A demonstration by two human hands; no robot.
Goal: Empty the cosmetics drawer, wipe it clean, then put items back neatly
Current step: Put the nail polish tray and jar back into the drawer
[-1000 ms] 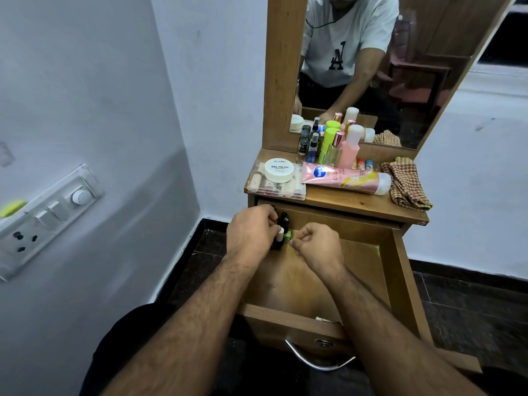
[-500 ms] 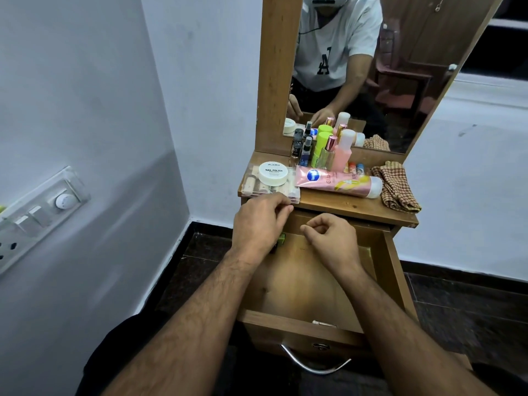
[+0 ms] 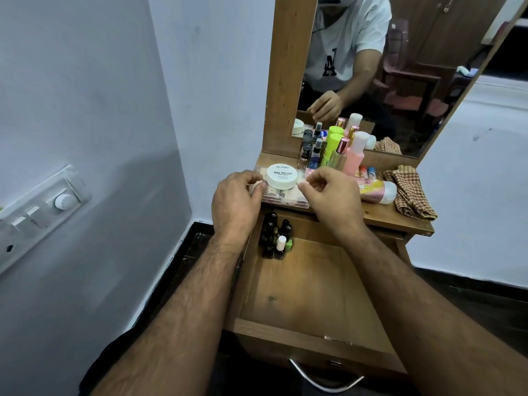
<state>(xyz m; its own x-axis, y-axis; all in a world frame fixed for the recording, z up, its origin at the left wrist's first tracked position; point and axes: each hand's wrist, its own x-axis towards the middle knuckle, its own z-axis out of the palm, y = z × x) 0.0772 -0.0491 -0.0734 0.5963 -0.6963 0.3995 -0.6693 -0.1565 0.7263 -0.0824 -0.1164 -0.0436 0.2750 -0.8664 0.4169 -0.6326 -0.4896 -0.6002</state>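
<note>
The wooden drawer stands pulled out below the dresser top. Several small nail polish bottles stand grouped in its far left corner; the rest of its floor is bare wood. On the dresser top lies a clear plastic box with a white round nail polish tub on it. My left hand grips the box's left end with curled fingers. My right hand pinches its right end. The box's ends are hidden under my fingers.
Behind the box stand several bottles against the mirror. A pink tube lies to the right, beside a folded checked cloth. The wall with a switch panel is close on the left. A metal handle hangs on the drawer front.
Both hands have risen out of the drawer's far left corner, leaving the nail polish bottles there, and now take hold of the clear box on the dresser top.
</note>
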